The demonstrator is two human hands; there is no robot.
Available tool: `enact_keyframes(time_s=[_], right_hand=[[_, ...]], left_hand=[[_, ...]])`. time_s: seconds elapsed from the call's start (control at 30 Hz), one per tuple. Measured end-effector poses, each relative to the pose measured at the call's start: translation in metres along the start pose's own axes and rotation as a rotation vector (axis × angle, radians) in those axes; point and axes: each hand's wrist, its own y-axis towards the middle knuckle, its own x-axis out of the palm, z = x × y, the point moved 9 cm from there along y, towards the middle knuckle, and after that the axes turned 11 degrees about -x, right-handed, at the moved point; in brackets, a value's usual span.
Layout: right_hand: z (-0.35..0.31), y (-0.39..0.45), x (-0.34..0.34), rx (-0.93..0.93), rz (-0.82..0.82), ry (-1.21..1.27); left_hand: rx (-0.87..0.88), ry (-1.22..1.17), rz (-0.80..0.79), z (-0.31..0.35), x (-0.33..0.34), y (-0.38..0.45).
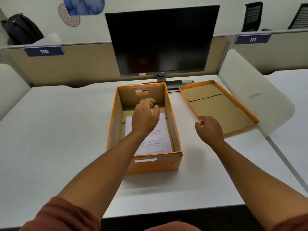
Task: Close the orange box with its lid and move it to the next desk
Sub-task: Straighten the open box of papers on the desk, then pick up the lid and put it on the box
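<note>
Head view: orange box [155, 164] mid-desk, lidless, few papers [160, 130] inside, likely light, stiff cardboard. Lid [216, 107] upturned beside. Left hand [145, 117], right hand [210, 129] loosely spread, empty. Best gripped by handle slots.

The box [155, 164] is cardboard, shiny orange outside and plain dull brown inside. The lid [221, 110] is the same cardboard. White paper [160, 139] lies in the box. The desk [58, 130] looks smooth and matt. The screen [161, 40] is dark and glossy.
</note>
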Motion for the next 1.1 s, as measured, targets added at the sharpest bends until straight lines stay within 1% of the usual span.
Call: enact_keyframes(time_s=[0.13,0.2,0.3,0.37,0.53,0.57,0.67,0.77,0.83,0.97,1.1], right_hand=[[0.036,0.007,-0.008,0.057,-0.031,-0.061],[0.052,0.009,-0.007,0.055,-0.08,-0.126],[0.079,0.008,0.0,0.047,-0.179,-0.231],[0.095,0.007,0.007,0.047,-0.213,-0.258],[0.115,0.014,0.016,0.064,-0.211,-0.157],[0.116,0.015,0.017,0.068,-0.21,-0.13],[0.12,0.013,0.019,0.035,-0.247,-0.106],[0.116,0.015,0.018,-0.083,-0.311,-0.122],[0.111,0.016,0.015,-0.147,-0.32,-0.133],[0.1,0.018,0.008,-0.178,-0.239,-0.112],[0.094,0.016,-0.007,-0.201,-0.128,-0.06]], left_hand=[[0.087,-0.068,-0.11,0.049,0.052,0.001],[0.108,-0.081,-0.182,0.072,0.081,0.001],[0.049,-0.065,-0.309,0.094,0.13,0.003],[-0.008,-0.051,-0.392,0.1,0.158,0.003],[-0.052,-0.061,-0.476,0.113,0.205,-0.002],[-0.09,-0.06,-0.508,0.112,0.215,-0.003],[-0.278,-0.001,-0.641,0.101,0.247,-0.01],[-0.493,0.035,-0.73,0.087,0.273,-0.018],[-0.644,-0.011,-0.775,0.078,0.285,-0.024],[-0.809,-0.124,-0.825,0.072,0.295,-0.029],[-0.882,-0.217,-0.876,0.071,0.299,-0.025]])
